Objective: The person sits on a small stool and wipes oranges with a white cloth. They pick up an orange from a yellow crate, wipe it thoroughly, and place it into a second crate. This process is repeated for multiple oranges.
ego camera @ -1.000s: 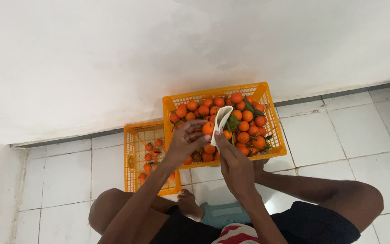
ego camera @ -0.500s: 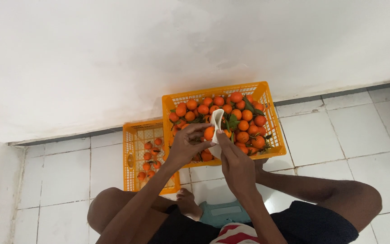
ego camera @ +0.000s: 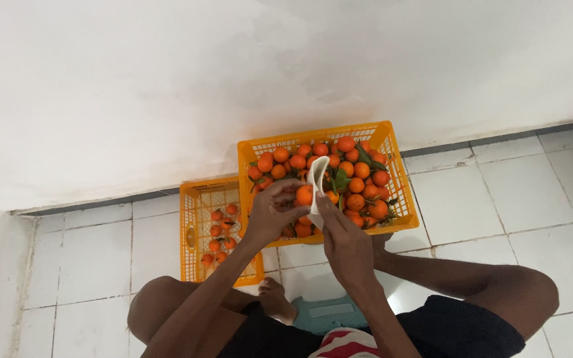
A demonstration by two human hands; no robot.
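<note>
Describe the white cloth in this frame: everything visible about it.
The white cloth is a small, soft, plain piece, apparently fabric, with no visible pattern. It stands folded into a narrow upright strip, its top curling over above the full orange crate. The right hand holds its lower end, fingers pressed along it. It lies against the orange fruit that the left hand grips at the fingertips. Its lower edge is hidden behind the hands.

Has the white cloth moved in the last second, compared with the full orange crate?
Yes. The white cloth has slid slightly left against the full crate, with the right hand.
</note>
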